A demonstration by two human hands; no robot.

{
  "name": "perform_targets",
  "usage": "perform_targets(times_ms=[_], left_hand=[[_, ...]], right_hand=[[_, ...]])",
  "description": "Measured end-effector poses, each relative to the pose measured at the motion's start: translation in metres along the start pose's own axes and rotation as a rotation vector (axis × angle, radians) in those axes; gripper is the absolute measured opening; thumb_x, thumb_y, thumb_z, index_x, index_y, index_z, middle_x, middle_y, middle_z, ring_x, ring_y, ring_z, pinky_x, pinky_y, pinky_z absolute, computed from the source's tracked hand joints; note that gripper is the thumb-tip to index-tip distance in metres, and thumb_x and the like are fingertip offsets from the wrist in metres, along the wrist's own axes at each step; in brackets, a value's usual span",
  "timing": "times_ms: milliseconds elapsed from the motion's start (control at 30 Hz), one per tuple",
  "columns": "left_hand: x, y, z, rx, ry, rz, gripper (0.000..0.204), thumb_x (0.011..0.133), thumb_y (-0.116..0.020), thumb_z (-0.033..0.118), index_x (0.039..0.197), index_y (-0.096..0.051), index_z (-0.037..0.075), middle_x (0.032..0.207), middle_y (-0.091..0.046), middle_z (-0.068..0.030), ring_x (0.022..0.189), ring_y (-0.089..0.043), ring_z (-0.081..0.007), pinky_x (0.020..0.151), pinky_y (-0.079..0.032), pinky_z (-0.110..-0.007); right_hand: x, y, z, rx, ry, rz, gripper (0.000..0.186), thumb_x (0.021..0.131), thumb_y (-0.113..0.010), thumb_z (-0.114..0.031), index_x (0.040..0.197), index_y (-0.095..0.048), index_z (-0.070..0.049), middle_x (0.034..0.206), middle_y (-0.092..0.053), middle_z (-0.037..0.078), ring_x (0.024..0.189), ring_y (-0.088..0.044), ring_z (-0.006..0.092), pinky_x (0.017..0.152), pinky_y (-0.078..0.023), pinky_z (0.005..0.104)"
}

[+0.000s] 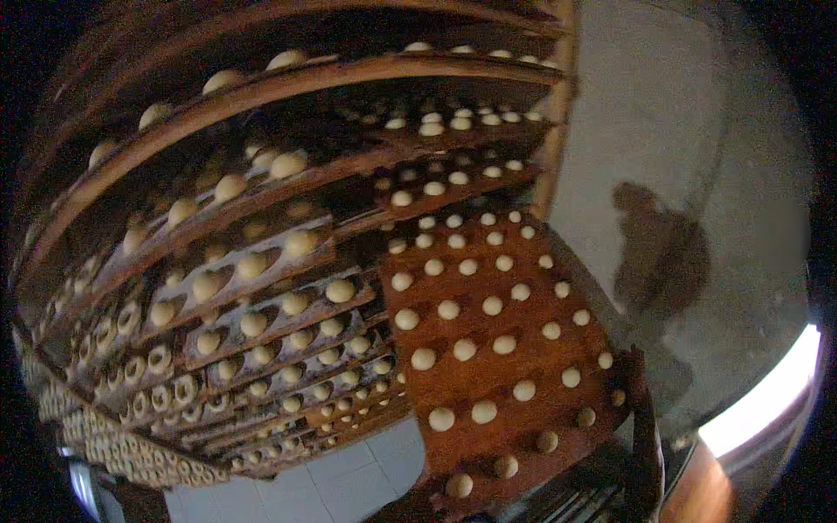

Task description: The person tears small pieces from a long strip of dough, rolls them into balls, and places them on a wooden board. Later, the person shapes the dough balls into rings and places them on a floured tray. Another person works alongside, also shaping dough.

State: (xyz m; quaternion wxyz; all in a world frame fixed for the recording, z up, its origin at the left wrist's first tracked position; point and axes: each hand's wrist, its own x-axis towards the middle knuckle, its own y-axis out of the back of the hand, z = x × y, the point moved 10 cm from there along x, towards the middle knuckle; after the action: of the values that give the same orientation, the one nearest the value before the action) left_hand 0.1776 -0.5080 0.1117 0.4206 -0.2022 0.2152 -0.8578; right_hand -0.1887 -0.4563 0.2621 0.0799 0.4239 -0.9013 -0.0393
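Note:
Neither of my hands shows in the head view. A wide reddish-brown wooden board (462, 380) slopes across the middle right, bearing rows of pale round dough balls (465, 349). Its near edge reaches the lower part of the picture, and its far end meets the shelves. What supports the board cannot be made out. To its left rises a wooden rack (261, 96) of several shelves, each lined with more dough balls (253, 265). Pale ring-shaped pieces (159, 359) lie on the rack's left shelves.
A grey wall (663, 113) with a dark stain (663, 257) stands on the right. Light floor tiles (305, 488) show below. A dark upright post (645, 427) stands at the board's near right corner. Bright light (767, 401) comes in at the lower right.

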Motion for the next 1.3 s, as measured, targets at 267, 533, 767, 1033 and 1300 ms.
perform_targets(times_ms=[267, 533, 767, 1033, 1300], left_hand=[[0.067, 0.023, 0.043, -0.22, -0.267, 0.23, 0.111, 0.078, -0.088, 0.021, 0.161, -0.016, 0.003, 0.162, -0.031, -0.014, 0.14, -0.045, -0.0282, 0.118, -0.038, -0.048], [0.106, 0.075, 0.011, 0.082, -0.419, 0.346, 0.106, 0.075, -0.09, 0.015, 0.16, -0.026, 0.007, 0.156, -0.042, -0.0136, 0.139, -0.045, -0.0265, 0.114, -0.041, -0.045], [0.184, 0.161, 0.146, 0.488, -0.567, 0.494, 0.088, 0.08, -0.086, 0.016, 0.152, -0.037, 0.003, 0.139, -0.056, -0.0085, 0.116, -0.058, -0.0186, 0.1, -0.047, -0.037], [0.381, 0.107, 0.061, 0.785, -0.303, 0.28, 0.059, 0.085, -0.08, 0.016, 0.132, -0.046, 0.004, 0.122, -0.058, -0.0075, 0.102, -0.056, -0.0178, 0.093, -0.048, -0.038], [0.201, -0.011, -0.346, 1.007, 0.481, -1.058, 0.032, 0.091, -0.074, 0.017, 0.113, -0.055, 0.005, 0.105, -0.06, -0.0066, 0.088, -0.055, -0.017, 0.085, -0.049, -0.039]], right_hand=[[0.144, -0.063, 0.026, -0.054, 0.016, -0.106, 0.041, 0.102, -0.053, -0.034, 0.129, -0.062, -0.004, 0.119, -0.068, 0.011, 0.111, -0.062, 0.0247, 0.097, -0.048, 0.0396], [0.205, -0.147, 0.082, -0.045, -0.045, -0.174, 0.039, 0.101, -0.055, -0.033, 0.128, -0.062, -0.005, 0.118, -0.068, 0.011, 0.11, -0.063, 0.0253, 0.096, -0.049, 0.0397], [0.277, -0.248, 0.048, -0.02, 0.048, -0.24, 0.038, 0.1, -0.057, -0.031, 0.127, -0.063, -0.005, 0.118, -0.069, 0.011, 0.11, -0.064, 0.0258, 0.095, -0.05, 0.0399], [0.283, -0.258, 0.077, -0.124, 0.259, -0.2, 0.036, 0.099, -0.059, -0.03, 0.127, -0.064, -0.006, 0.117, -0.07, 0.012, 0.109, -0.065, 0.0263, 0.094, -0.05, 0.0401], [-0.087, -0.077, 0.295, 0.025, -0.353, 0.258, 0.035, 0.098, -0.062, -0.028, 0.126, -0.065, -0.007, 0.116, -0.071, 0.012, 0.108, -0.066, 0.0269, 0.093, -0.051, 0.0403]])
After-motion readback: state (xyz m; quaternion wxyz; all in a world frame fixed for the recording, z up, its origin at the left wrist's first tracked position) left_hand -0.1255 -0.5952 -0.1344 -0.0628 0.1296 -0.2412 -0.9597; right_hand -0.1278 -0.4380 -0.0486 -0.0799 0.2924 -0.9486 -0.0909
